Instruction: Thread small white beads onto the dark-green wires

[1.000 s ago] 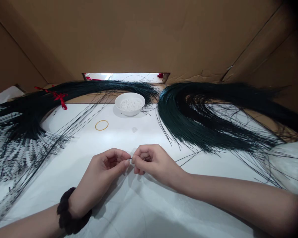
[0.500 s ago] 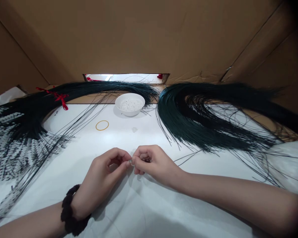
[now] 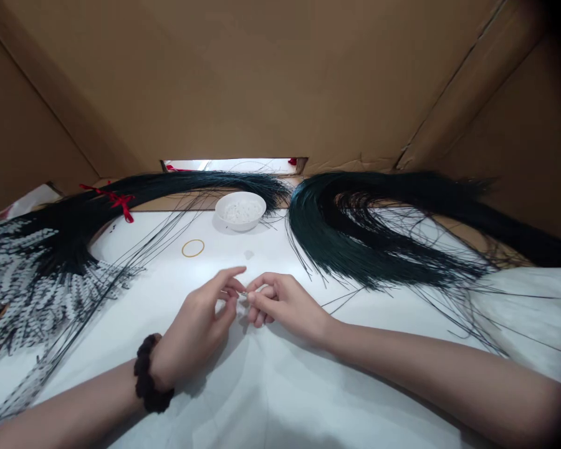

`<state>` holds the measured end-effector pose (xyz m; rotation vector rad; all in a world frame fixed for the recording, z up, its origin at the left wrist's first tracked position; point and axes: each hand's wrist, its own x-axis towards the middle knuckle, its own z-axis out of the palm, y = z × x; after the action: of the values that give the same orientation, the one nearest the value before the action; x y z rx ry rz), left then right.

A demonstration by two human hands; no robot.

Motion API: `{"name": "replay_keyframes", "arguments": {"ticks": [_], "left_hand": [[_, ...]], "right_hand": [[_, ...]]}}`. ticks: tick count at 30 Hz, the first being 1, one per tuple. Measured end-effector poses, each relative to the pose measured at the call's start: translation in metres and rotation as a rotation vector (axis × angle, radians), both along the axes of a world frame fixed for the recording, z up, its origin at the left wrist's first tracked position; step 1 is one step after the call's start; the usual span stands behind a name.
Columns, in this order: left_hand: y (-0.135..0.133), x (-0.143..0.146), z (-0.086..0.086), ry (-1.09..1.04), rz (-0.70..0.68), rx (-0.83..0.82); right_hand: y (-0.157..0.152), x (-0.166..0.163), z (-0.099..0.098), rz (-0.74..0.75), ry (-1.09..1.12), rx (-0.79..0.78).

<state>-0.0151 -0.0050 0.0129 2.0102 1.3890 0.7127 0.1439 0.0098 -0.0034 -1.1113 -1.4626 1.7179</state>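
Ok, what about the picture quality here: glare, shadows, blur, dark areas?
Head view, now: a soft glare on the white tabletop between the bowl and the hands; a soft shadow beside the left hand; the upper right corner black; the cardboard dim; the tiny piece at the right hand's fingertips too indistinct to identify.

the cardboard walls (image 3: 243, 81) look matt, the tabletop (image 3: 271, 249) smooth and faintly glossy, the bowl (image 3: 240, 226) smooth, the dark strands (image 3: 322, 246) sleek, the ribbon (image 3: 121, 201) shiny, the wristband (image 3: 148, 380) fuzzy cloth, the held piece (image 3: 244, 294) too small to tell.
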Motion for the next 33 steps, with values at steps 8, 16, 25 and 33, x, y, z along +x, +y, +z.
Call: {"name": "replay_keyframes", "arguments": {"ticks": [8, 16, 25, 33], "left_hand": [[0.063, 0.001, -0.002, 0.402, 0.007, 0.201], [0.075, 0.024, -0.004, 0.429, 0.036, 0.217], [0.059, 0.02, 0.003, 0.32, 0.082, 0.177], [0.006, 0.007, -0.002, -0.472, 0.163, -0.461]], "right_hand": [[0.006, 0.005, -0.001, 0.018, 0.021, -0.004], [0.008, 0.005, -0.004, 0.037, 0.048, -0.019], [0.009, 0.006, 0.0, 0.046, 0.036, -0.07], [0.007, 0.006, -0.001, 0.061, 0.025, -0.063]]}}
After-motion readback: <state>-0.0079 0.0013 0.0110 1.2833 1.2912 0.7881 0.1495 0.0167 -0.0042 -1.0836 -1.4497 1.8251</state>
